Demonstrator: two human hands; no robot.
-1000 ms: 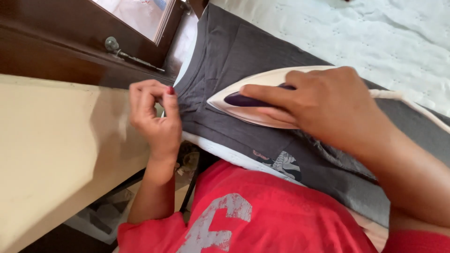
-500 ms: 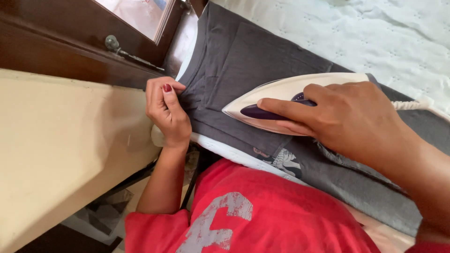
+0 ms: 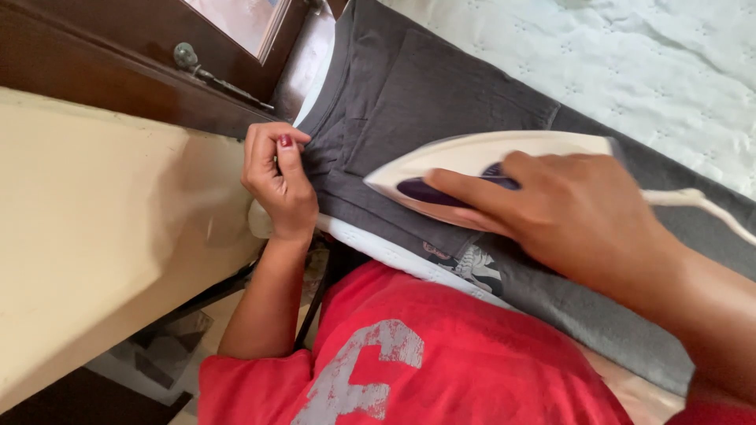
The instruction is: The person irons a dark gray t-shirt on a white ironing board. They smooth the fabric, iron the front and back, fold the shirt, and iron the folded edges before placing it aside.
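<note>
A dark grey garment [image 3: 441, 86] lies flat on a padded board. My right hand [image 3: 575, 212] grips the handle of a cream and purple iron [image 3: 472, 161], which rests on the garment with its tip pointing left. At the board's left edge, my left hand [image 3: 276, 177] pinches the grey fabric and holds it taut. A small printed patch [image 3: 472, 264] shows on the garment near my body.
A white quilted cover [image 3: 630, 63] lies on the far side of the garment. The iron's white cord [image 3: 709, 208] runs off to the right. A dark wooden window frame with a metal latch [image 3: 189, 59] and a cream wall [image 3: 102, 236] stand on the left.
The iron has slid a short way along the garment. My left hand has shifted its pinch slightly along the fabric's edge.
</note>
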